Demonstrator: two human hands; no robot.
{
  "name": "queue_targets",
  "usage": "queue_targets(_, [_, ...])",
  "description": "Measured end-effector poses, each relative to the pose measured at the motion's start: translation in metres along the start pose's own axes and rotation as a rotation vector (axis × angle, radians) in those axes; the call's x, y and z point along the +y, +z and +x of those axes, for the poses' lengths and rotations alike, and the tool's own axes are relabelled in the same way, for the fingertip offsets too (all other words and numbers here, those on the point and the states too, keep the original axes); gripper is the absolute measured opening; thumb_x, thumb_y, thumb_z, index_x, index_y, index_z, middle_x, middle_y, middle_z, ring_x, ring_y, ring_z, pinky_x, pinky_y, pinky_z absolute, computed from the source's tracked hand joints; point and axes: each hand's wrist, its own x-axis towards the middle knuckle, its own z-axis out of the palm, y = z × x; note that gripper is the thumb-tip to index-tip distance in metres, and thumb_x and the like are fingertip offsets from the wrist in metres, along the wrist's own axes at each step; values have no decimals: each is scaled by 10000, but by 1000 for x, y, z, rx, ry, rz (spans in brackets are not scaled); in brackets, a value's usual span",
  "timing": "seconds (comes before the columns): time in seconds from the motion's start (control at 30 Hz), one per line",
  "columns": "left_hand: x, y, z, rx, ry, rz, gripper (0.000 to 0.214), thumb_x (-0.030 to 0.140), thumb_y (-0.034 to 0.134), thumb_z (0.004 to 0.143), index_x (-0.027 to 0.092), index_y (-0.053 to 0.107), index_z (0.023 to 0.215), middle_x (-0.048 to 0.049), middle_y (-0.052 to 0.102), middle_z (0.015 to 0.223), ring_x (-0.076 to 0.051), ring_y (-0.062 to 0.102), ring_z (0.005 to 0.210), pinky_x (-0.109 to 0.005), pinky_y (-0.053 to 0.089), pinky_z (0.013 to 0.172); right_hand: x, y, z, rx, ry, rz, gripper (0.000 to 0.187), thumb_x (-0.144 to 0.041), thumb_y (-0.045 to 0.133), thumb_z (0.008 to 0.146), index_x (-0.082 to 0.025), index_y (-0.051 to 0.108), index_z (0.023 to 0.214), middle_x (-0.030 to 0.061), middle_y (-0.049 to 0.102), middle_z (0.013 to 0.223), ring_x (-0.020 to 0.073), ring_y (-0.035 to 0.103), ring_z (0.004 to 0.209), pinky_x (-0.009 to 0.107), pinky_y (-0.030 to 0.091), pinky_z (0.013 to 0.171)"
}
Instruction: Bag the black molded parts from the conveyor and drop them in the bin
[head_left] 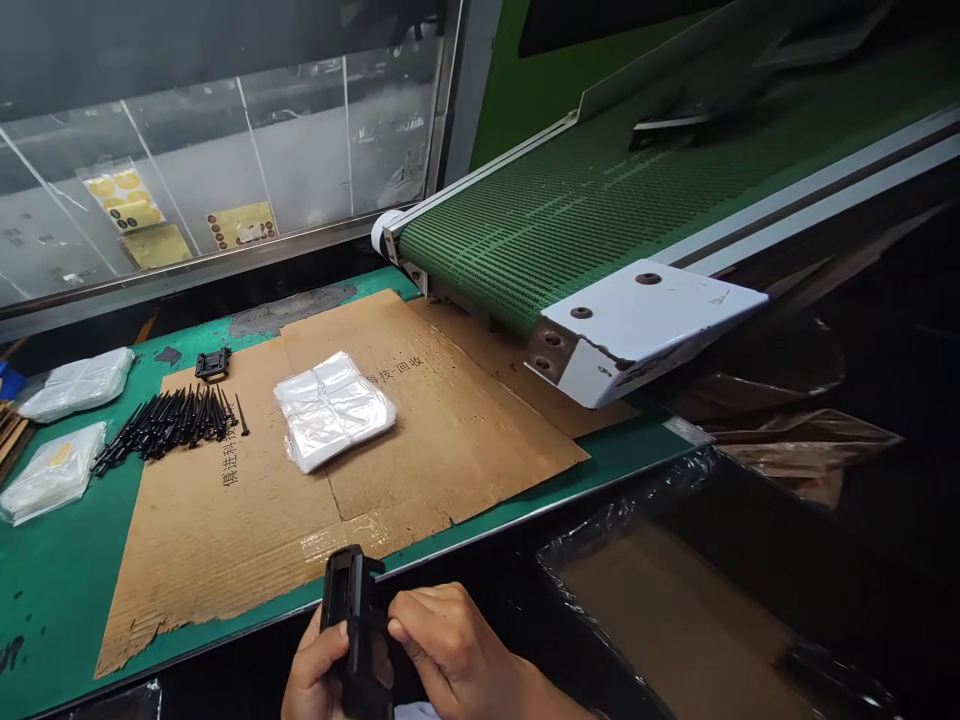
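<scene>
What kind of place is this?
Probably a factory. A green conveyor belt ends over a green workbench, many thin black pieces lie in a pile there, and the left hand holds a black part.

Factory workstation, by the looks. Green conveyor belt (pixel 517 230) ends over a green-topped table (pixel 56 570); flattened cardboard (pixel 465 470) as work surface, loose pile of black plastic pins (pixel 169 420), stacked plastic bags (pixel 334 410).

The part (pixel 360 640) looks smooth plastic, the bags (pixel 335 412) glossy.
</scene>
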Motion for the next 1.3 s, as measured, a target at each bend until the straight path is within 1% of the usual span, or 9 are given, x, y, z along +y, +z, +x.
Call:
queue_targets(0.13, [-1,-1,-4,-62,10,116,222,269,768,560,144,664,711,11,529,499,-57,418,413,-191,301,421,12,2,2,37,88,81,342,-226,222,945,-207,345,626,-43,364,523,99,361,444,240,268,451])
queue_targets(0.3, [4,-9,-13,-58,23,283,392,267,796,466,181,697,835,-32,624,598,-115,522,503,-230,374,511,24,4,3,-6,205,228,352,-307,242,947,-214,293,612,-60,295,529,90,305,445,230,255,445])
queue_targets(0.43, [9,-11,-18,-48,177,332,332,372,784,481,158,721,727,-60,669,694,-113,509,547,-222,371,519,19,-2,1,-55,101,293,388,-339,223,952,-198,359,617,-49,341,534,88,338,463,227,280,458])
queue_targets(0.6, [17,-1,-20,-119,296,543,325,406,772,485,131,728,652,-93,658,634,-171,521,572,-277,366,547,6,-8,4,-126,-44,349,392,-309,229,951,-178,448,654,-33,405,545,86,371,460,220,294,444])
queue_targets(0.73, [19,6,-20,-189,288,571,307,398,767,504,138,737,665,-83,634,572,-197,529,545,-307,364,566,2,-9,7,-123,-54,387,348,-268,261,942,-175,466,677,-22,464,567,86,423,482,206,331,467])
queue_targets(1.0, [15,-4,-20,-57,253,466,299,397,779,480,151,720,639,-63,648,637,-176,531,571,-285,395,553,5,-12,2,-148,-126,338,353,-279,261,926,-216,318,583,-55,309,502,91,302,426,232,267,417])
queue_targets(1.13, [20,-8,-17,-75,171,422,296,409,766,500,171,724,671,-43,631,575,-134,483,465,-251,339,445,4,-14,-11,-263,-186,350,367,-289,245,939,-217,345,594,-49,371,498,94,353,440,223,313,461])
queue_targets(1.2, [25,-10,-15,-41,218,444,289,409,777,493,183,727,666,-43,653,602,-130,487,485,-246,350,469,4,-14,-18,-299,-196,395,406,-344,211,954,-216,368,602,-47,382,491,94,361,434,221,311,460])
queue_targets(1.3, [32,-10,-12,-18,329,590,330,441,785,473,168,728,649,-71,691,676,-185,548,633,-260,405,608,3,-16,-20,-137,-52,484,484,-448,155,950,-201,441,648,-27,430,509,97,389,451,226,326,477])
